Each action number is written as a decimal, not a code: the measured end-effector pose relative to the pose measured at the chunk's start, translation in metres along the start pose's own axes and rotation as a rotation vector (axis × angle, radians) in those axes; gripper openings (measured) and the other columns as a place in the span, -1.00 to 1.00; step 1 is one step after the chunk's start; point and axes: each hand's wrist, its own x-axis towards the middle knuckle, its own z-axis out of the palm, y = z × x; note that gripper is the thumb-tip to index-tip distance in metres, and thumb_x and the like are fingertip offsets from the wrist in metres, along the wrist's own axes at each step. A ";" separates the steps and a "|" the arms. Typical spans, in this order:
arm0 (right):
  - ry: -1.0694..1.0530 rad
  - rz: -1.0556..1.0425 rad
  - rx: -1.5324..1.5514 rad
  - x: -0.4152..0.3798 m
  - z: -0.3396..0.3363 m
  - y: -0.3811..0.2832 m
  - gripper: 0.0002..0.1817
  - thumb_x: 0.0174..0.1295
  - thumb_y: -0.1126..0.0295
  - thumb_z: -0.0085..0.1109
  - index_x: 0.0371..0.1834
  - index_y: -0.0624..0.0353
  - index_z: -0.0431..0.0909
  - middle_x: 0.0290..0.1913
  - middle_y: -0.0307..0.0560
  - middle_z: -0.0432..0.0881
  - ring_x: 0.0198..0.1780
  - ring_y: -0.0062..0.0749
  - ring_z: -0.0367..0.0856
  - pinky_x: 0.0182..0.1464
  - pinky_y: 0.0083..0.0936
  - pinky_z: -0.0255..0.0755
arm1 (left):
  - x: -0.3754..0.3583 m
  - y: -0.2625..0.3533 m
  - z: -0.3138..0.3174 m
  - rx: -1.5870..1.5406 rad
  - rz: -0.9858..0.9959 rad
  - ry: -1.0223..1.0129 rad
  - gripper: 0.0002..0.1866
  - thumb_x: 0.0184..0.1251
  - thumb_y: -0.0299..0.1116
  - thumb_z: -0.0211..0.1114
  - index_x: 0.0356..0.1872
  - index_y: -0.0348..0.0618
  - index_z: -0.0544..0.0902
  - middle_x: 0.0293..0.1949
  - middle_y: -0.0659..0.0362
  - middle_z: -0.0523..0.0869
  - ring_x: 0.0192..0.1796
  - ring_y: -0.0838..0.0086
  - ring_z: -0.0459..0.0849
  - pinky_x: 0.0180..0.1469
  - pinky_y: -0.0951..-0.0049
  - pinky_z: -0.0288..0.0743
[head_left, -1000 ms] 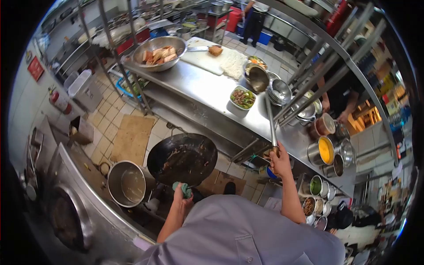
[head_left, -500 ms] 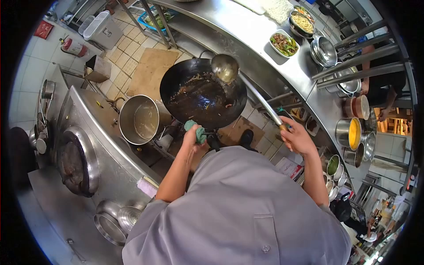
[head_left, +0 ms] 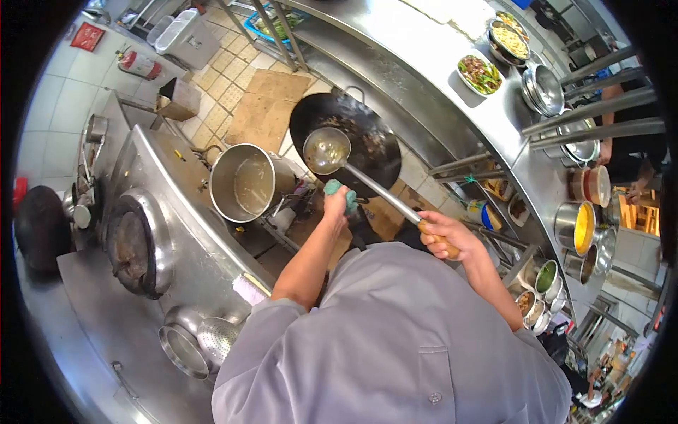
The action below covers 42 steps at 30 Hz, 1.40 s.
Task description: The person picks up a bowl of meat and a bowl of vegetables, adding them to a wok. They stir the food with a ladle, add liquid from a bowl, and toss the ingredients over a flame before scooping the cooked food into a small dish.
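My left hand (head_left: 335,209) is closed on a green cloth (head_left: 350,202) at the near handle of a dark wok (head_left: 378,152). Oily brown food scraps cling to the inside of the wok, which is held out in front of me above the floor. My right hand (head_left: 450,237) grips the wooden handle of a long metal ladle (head_left: 327,150). The ladle's bowl overlaps the left side of the wok in this view. Just left of the wok stands a deep steel pot (head_left: 220,189) with cloudy liquid inside.
On the left, a steel stove counter (head_left: 187,219) carries a burner ring (head_left: 161,247) and strainers (head_left: 216,338). A steel counter (head_left: 441,88) on the right holds a dish of stir-fry (head_left: 479,75), noodles (head_left: 510,42), stacked bowls (head_left: 544,90) and a yellow-filled pot (head_left: 583,228). Another person's arm shows far right.
My right hand has come down and inward, and the ladle's bowl has swung from the wok's far right edge to its left side. The wok appears more tilted.
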 end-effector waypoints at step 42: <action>-0.454 -0.455 0.094 -0.107 -0.027 -0.112 -0.58 0.37 0.27 -0.11 0.27 0.02 0.19 -0.53 -0.33 0.27 -0.68 -0.74 0.18 -0.68 -0.75 0.14 | -0.383 -0.119 -0.069 -1.448 0.229 -0.445 -0.69 0.14 -0.18 0.23 -0.29 -0.18 0.38 -0.41 0.29 0.42 -0.39 0.61 0.46 -0.36 0.56 0.35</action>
